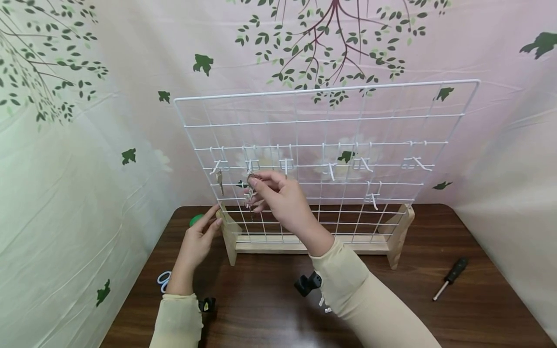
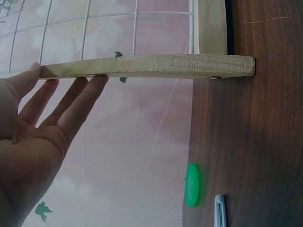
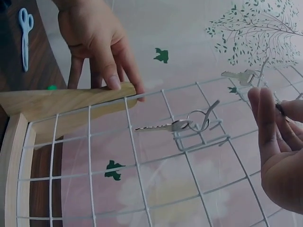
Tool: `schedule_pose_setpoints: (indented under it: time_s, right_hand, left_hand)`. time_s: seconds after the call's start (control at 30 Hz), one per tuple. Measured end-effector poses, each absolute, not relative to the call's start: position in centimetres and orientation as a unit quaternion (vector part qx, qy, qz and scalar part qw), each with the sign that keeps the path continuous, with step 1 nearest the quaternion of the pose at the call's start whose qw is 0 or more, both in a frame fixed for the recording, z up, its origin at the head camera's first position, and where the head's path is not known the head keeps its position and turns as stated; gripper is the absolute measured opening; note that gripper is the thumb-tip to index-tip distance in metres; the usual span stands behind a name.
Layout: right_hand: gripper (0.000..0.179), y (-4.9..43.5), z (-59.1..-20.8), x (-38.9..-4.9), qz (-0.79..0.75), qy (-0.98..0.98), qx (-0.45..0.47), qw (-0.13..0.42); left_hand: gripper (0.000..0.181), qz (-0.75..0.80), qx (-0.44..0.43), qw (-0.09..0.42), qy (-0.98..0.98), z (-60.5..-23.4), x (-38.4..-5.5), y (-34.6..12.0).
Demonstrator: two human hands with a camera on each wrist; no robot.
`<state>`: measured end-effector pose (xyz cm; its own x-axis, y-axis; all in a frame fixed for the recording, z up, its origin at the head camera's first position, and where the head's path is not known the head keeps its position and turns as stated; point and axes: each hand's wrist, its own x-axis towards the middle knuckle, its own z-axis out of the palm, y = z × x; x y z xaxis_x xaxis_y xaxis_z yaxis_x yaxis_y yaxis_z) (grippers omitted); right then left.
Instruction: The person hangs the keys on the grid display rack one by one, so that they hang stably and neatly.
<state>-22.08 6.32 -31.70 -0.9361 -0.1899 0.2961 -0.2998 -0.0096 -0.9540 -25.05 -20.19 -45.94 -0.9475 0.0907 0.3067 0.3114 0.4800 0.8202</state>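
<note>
My left hand (image 1: 197, 244) holds the wooden side leg (image 2: 156, 65) of a white wire grid rack (image 1: 322, 117), the thumb on one side and the fingertips on the other. In front of the second hook from the left, my right hand (image 1: 283, 200) pinches a small dark thing (image 3: 279, 109) between thumb and finger; I cannot tell its kind. In the right wrist view, a silver key (image 3: 161, 126) hangs by its ring (image 3: 198, 120) on a hook beside this hand. Another key (image 1: 219, 182) hangs on the leftmost hook.
More white hooks (image 1: 331, 171) line the grid toward the right. On the brown table (image 1: 261, 299) lie a screwdriver (image 1: 452, 277) at the right and blue-handled scissors (image 1: 163, 280) at the left. A green round thing (image 2: 191, 185) is beyond the left leg. A printed cloth (image 1: 109, 193) encloses the table.
</note>
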Motion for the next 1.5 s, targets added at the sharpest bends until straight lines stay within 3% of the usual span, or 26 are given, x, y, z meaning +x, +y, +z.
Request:
schedule_pose_setpoints:
  time_s: [0.9,1.5]
  right_hand:
    - [0.032,13.9,-38.6,-19.6,0.665,-0.741,0.075,0.058]
    - [0.035,19.2,-44.9,-17.7,0.642,-0.767,0.021,0.009]
  left_hand:
    - [0.048,-0.499,-0.111,0.112,-0.852,-45.8,-25.0,-20.1]
    - [0.049,-0.513,-0.112,0.101,-0.845,-45.8,-25.0,-20.0]
